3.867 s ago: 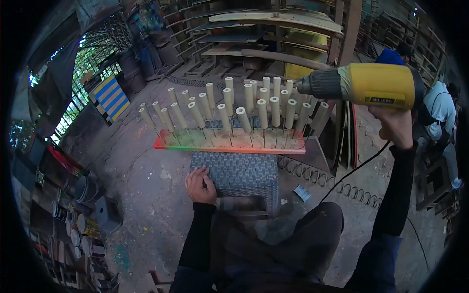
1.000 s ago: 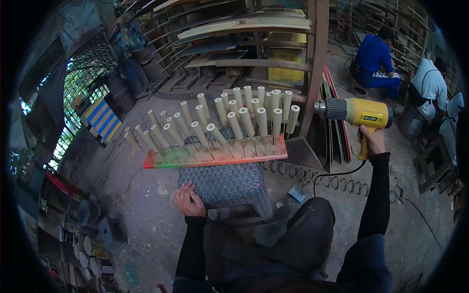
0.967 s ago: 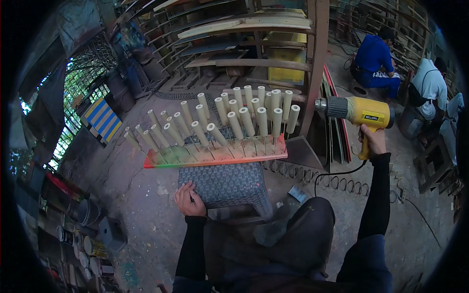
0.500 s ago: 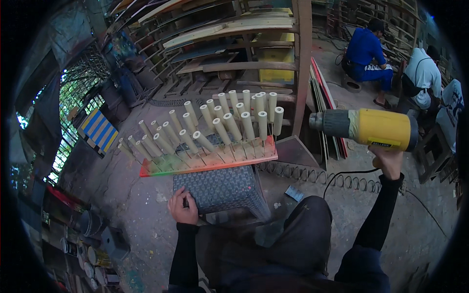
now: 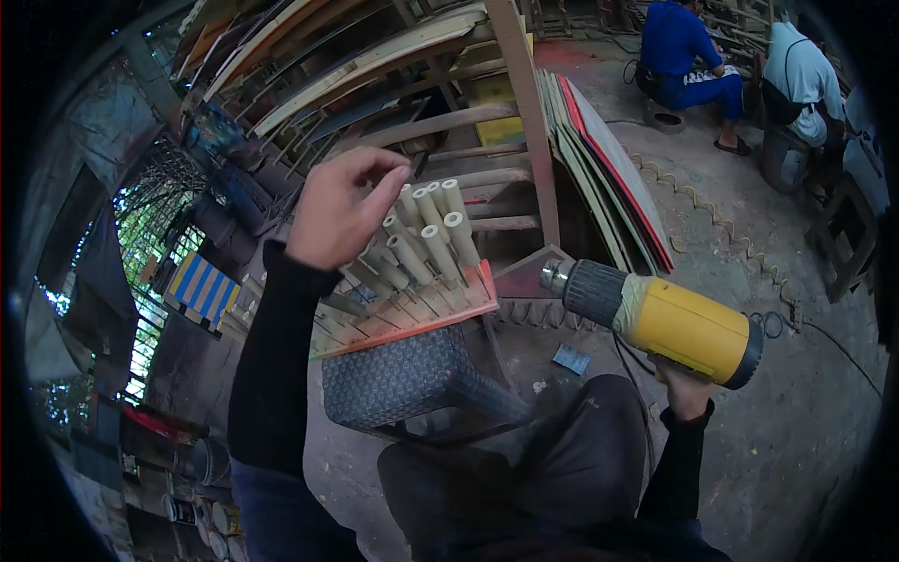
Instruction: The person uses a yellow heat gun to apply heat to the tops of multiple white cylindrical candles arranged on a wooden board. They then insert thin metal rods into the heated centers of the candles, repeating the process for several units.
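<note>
fingers of the left hand curl in at 10 o'clock, thumb near index, can't tell if they're pinching anything. pale hollow tubes above a red-edged board around 11. right hand grips the heat gun between 3 and 4: yellow body, ribbed black collar, metal nozzle aimed toward 10.

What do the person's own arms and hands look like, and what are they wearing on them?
The left hand and right hand are bare, with no gloves. Snug black sleeves reach to about the wrists, and dark blue sleeves show higher up.
</note>
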### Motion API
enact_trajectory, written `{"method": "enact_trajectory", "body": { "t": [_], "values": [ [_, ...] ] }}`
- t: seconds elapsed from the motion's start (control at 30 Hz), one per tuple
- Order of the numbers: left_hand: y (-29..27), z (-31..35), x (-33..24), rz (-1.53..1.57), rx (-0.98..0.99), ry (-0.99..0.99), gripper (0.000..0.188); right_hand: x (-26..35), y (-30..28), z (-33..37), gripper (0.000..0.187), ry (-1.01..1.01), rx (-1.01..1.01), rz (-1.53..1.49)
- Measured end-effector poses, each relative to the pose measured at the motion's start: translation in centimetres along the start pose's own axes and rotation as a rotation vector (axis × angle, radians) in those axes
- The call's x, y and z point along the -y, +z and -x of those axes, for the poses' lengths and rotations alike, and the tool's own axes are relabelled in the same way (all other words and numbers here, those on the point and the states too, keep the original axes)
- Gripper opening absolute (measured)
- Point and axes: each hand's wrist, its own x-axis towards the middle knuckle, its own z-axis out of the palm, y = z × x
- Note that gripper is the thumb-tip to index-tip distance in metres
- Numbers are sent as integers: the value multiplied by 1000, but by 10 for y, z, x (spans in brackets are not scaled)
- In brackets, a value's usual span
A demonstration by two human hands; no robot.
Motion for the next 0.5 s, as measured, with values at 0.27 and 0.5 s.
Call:
{"method": "enact_trajectory", "body": {
  "t": [0.27,0.5],
  "values": [
    [30,-79,31,-250,545,-255,21,-14,-9,8,38,87,-114,-44],
    [44,-95,43,-311,729,-173,20,-9,-11,-13,41,85,-87,108]
  ]
}}
